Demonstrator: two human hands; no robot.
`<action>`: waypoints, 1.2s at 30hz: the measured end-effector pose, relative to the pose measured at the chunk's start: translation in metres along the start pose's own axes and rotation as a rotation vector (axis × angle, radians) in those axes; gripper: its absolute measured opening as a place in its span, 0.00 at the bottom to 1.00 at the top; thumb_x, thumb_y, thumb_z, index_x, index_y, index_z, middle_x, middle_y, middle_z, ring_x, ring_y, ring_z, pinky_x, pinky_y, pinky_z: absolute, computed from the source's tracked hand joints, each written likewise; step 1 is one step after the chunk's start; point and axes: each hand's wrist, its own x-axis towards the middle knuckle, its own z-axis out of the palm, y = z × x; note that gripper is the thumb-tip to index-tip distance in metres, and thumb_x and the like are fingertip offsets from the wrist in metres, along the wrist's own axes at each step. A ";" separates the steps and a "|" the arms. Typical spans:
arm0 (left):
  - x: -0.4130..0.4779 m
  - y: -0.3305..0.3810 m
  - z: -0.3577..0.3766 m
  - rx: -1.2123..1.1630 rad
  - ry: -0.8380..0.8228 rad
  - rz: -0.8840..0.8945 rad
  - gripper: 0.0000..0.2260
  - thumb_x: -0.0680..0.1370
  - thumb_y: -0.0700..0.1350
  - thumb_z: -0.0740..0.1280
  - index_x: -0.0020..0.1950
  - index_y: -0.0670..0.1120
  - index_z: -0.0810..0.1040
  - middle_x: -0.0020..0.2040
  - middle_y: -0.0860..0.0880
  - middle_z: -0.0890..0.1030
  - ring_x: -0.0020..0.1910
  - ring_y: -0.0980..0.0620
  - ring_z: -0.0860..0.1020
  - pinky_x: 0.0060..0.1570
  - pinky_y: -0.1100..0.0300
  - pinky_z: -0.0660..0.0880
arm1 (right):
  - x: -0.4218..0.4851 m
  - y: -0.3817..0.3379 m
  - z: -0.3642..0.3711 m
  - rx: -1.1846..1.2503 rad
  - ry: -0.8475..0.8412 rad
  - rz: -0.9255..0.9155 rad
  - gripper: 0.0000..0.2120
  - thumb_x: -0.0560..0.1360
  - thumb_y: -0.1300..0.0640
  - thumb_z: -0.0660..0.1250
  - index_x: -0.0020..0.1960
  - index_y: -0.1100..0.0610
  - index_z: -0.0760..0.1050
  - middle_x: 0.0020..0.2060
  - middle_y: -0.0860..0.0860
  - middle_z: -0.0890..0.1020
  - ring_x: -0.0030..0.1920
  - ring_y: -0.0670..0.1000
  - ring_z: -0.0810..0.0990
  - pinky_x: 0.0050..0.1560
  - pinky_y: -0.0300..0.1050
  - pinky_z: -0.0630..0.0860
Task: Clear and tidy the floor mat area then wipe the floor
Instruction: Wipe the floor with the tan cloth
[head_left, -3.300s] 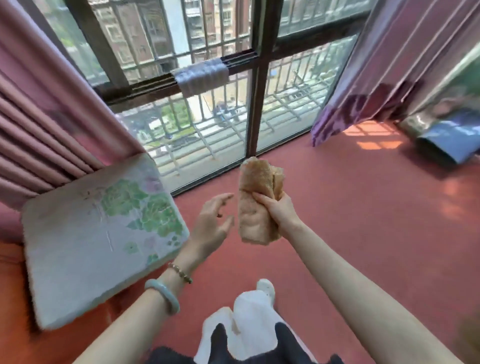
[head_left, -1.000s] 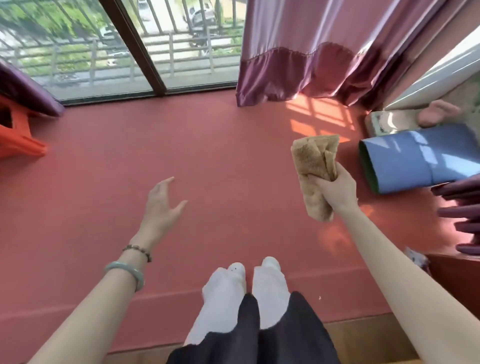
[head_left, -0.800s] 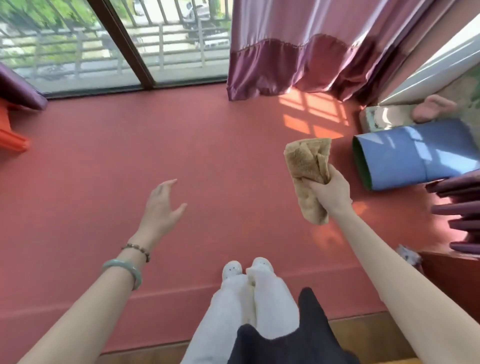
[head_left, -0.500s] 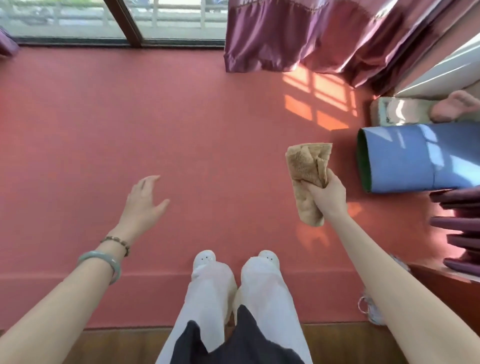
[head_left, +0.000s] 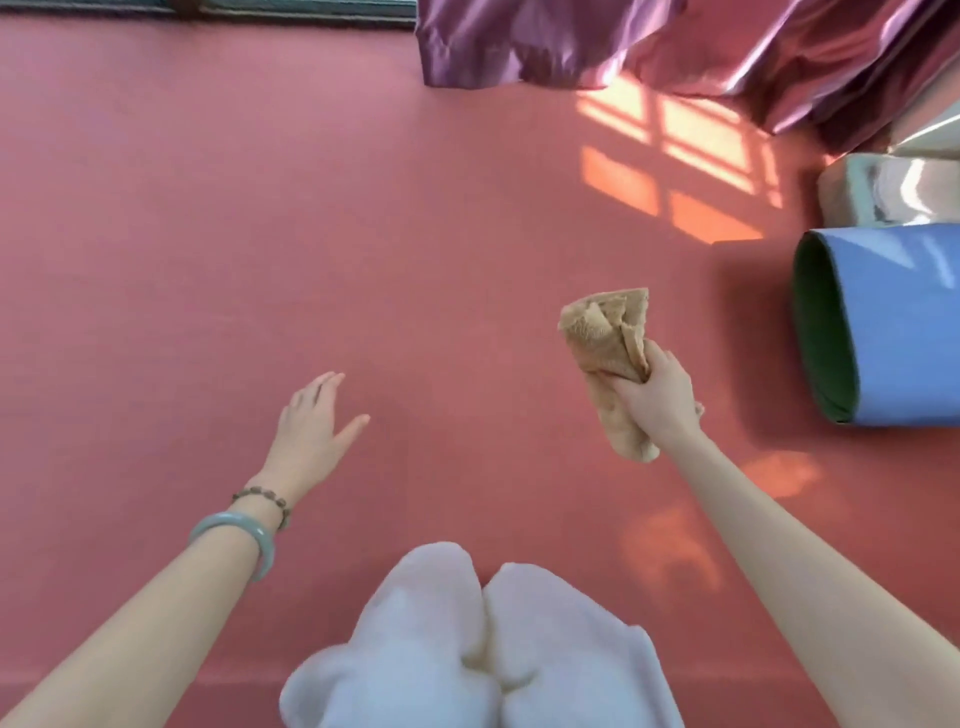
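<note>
Fingers (head_left: 662, 364) of the right hand (head_left: 657, 402) curl tightly round the lower half of one bunched tan terry cloth (head_left: 608, 338), pinching it against the palm. Nearest the camera, two knees in white trousers (head_left: 467, 649) sit side by side at the bottom edge. Both bare forearms reach forward from there. The left wrist carries two bands: one pale green jade bangle (head_left: 234, 535) and, just beyond it, one thin brown bead bracelet (head_left: 262, 496). The left hand (head_left: 311, 431) holds nothing, palm down over the red floor mat (head_left: 260, 208), its fingers straight and close together with the thumb spread out to the right.

The cloth is over the mat, to the right of centre. Its long axis runs near to far, leaning a little left at the top. Its loose, folded end points away from the person, and its narrower end hangs below the fist.

Farther right lies one rolled blue mat with a green inner face (head_left: 893, 332), its open end facing left. Beyond it a pale, blurred object (head_left: 893, 192) catches sunlight. At the far edge hangs one shiny purple curtain (head_left: 571, 36).
</note>
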 end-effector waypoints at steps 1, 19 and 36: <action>0.013 -0.008 0.025 0.015 -0.007 0.003 0.26 0.78 0.50 0.62 0.73 0.42 0.61 0.74 0.44 0.62 0.72 0.43 0.60 0.69 0.48 0.59 | 0.012 0.017 0.016 -0.016 -0.004 -0.003 0.09 0.68 0.54 0.68 0.42 0.50 0.68 0.41 0.53 0.74 0.44 0.55 0.73 0.45 0.51 0.70; 0.124 -0.103 0.201 0.233 -0.068 0.047 0.28 0.80 0.56 0.53 0.77 0.51 0.48 0.78 0.48 0.48 0.77 0.48 0.47 0.74 0.51 0.45 | 0.066 0.099 0.254 -0.463 0.008 -0.322 0.21 0.61 0.63 0.68 0.55 0.60 0.76 0.40 0.62 0.78 0.37 0.64 0.79 0.33 0.53 0.74; 0.145 -0.104 0.202 0.150 -0.087 0.026 0.30 0.79 0.58 0.56 0.77 0.54 0.46 0.78 0.48 0.45 0.77 0.48 0.42 0.74 0.50 0.43 | 0.244 0.086 0.164 -0.454 0.134 -0.151 0.10 0.72 0.61 0.59 0.53 0.62 0.70 0.52 0.65 0.73 0.53 0.66 0.74 0.49 0.56 0.71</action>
